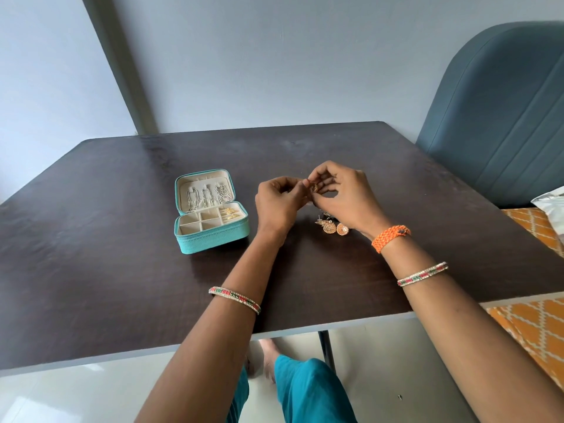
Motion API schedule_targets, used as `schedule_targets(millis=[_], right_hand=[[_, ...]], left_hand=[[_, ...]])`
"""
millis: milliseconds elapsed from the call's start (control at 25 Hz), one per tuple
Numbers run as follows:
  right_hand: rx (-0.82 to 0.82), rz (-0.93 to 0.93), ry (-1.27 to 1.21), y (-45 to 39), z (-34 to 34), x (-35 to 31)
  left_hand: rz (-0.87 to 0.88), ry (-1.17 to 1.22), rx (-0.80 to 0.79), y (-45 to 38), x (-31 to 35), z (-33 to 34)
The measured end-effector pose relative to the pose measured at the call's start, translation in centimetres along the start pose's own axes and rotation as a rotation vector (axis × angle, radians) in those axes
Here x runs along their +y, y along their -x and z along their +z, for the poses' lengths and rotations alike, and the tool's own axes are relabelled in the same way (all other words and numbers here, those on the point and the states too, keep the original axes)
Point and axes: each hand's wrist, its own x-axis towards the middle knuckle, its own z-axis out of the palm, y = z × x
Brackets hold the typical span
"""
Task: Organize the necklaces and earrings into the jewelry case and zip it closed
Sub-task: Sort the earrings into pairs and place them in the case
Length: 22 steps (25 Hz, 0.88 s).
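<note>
Here both hands are working together above the dark table point(122, 270): the left hand point(276, 206) and the right hand point(338, 198) are pinching one small gold earring point(314, 187) between their curled fingertips. Just below the right fingers, more gold earrings point(332, 227) are lying loose. Left of the left fingers, the teal jewelry case point(210, 239) is sitting open, necklaces point(207, 195) hanging in its lid.

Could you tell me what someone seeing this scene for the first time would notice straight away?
The eye goes to the two hands meeting above the middle of the dark table, the left hand and right hand pinching a small gold earring between them. Left of them the teal jewelry case lies open, silver chains hanging in its lid. More gold earrings lie under the right hand.
</note>
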Motion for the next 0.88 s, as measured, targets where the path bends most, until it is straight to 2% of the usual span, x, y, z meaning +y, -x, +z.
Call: schedule_targets(millis=[160,280,360,480,600,680,800,880], right_hand=[[-0.038,0.065,0.000,-0.1,-0.3,0.4],[-0.051,0.115,0.076,-0.3,-0.6,0.9],[-0.023,0.138,0.137,-0.4,-0.7,1.3],[0.007,0.147,0.153,-0.5,-0.8,1.6],[0.011,0.172,0.157,-0.6,-0.9,1.8],[0.010,0.183,0.154,-0.6,-0.9,1.6],[0.033,0.160,0.153,-0.6,-0.9,1.0],[0.045,0.165,0.017,-0.6,-0.7,0.2]], left_hand=[[0.015,0.263,0.171,-0.7,0.3,-0.5],[0.068,0.283,0.232,-0.9,0.2,-0.7],[0.082,0.143,0.149,-0.8,-0.2,-0.5],[0.146,-0.192,-0.077,-0.4,-0.6,-0.1],[0.175,-0.454,-0.182,0.1,-0.6,0.3],[0.137,-0.445,-0.209,0.2,-0.2,0.6],[0.092,-0.274,-0.175,0.6,1.0,0.6],[0.110,-0.174,-0.154,1.5,2.9,-0.3]])
